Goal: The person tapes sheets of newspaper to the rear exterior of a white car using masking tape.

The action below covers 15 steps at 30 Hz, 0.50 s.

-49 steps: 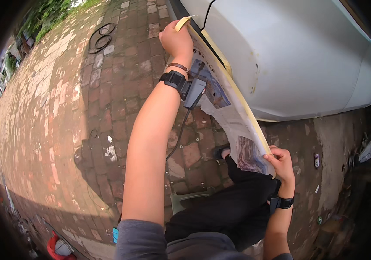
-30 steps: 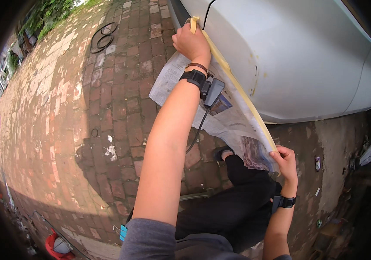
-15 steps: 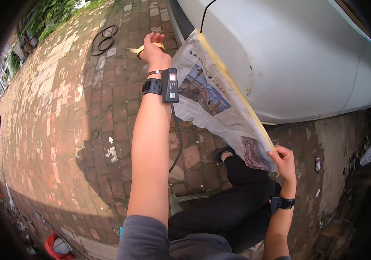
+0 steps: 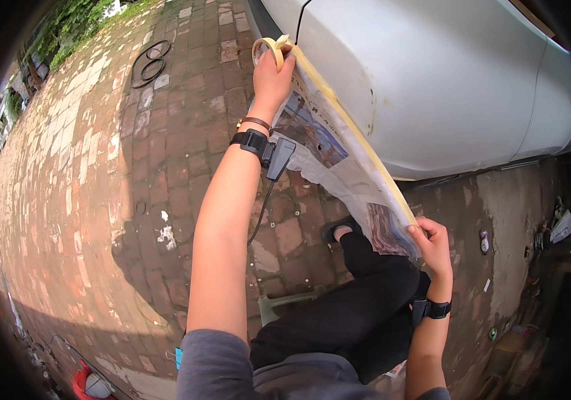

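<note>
A sheet of newspaper [image 4: 339,177] stretches diagonally between my hands, with a yellow strip of masking tape [image 4: 349,123] along its upper edge. At its top corner, beside the seam of the car body, my left hand [image 4: 274,77] is closed, and a roll of masking tape [image 4: 259,47] sits around its fingers. Those fingertips are partly hidden behind the hand and roll. Down at the other end, my right hand [image 4: 433,245] pinches the taped corner between thumb and fingers. The pale silver car panel [image 4: 432,87] lies just beyond the taped edge, with yellowish marks on it.
Brick paving [image 4: 165,147] spreads to the left, with a coiled black hose [image 4: 151,65] on it. Under my legs is a pale green stool [image 4: 275,307]. A small can [image 4: 484,242] lies at the right. A red item [image 4: 87,383] is at the lower left.
My left hand has moved right and up with the tape roll, from beside the newspaper to its top corner. My right hand still pinches the lower end.
</note>
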{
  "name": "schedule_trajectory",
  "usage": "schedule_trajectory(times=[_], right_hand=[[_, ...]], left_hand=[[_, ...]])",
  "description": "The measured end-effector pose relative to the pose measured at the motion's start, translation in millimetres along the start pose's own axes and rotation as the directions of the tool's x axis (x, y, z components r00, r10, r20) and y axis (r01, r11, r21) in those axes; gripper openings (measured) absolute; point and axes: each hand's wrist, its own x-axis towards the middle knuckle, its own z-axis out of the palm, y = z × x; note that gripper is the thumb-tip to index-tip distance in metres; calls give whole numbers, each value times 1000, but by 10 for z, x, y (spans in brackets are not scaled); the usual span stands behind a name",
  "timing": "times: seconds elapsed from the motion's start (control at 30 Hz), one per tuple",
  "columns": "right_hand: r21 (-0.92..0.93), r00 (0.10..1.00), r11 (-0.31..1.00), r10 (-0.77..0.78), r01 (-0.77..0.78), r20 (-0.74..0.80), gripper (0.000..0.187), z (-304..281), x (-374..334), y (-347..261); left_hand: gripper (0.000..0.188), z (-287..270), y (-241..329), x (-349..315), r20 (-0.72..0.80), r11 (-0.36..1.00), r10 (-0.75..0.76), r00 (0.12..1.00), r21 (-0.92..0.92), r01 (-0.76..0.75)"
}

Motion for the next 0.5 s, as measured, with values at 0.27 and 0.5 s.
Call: schedule_trajectory(times=[0.27,0.5], right_hand=[[-32,986,989,-145,148,80,12,190,-196,-359],[108,998,993,50,-53,35,20,187,7,221]], left_hand=[[28,-30,83,-30,5,995,29,1000,91,-29],[28,118,318,-310,-123,978,139,983,176,-116]])
